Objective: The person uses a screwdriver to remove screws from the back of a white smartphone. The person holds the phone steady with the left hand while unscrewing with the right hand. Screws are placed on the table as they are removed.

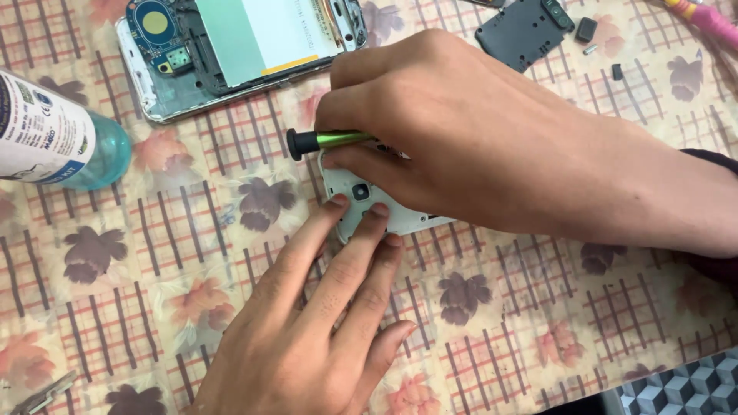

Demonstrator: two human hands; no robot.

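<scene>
A bottle (pixel 58 142) lies on its side, far left of the right hand's grip; its blue-green end looks see-through, but I cannot tell what is in it. The right hand (pixel 492 146) has its fingers closed tight on a green tool (pixel 330 141) with a black tip. Just under that grip sits a white cover (pixel 377 207) on the flowery surface (pixel 154 269). The left hand (pixel 323 323) is open, three fingertips pressing flat on the cover. Above the grip lies an opened phone (pixel 238 50). Up and right are a dark plate (pixel 523 31), small black bits (pixel 586 29) and a pink tool (pixel 711 19). The right hand hides most of the cover.
</scene>
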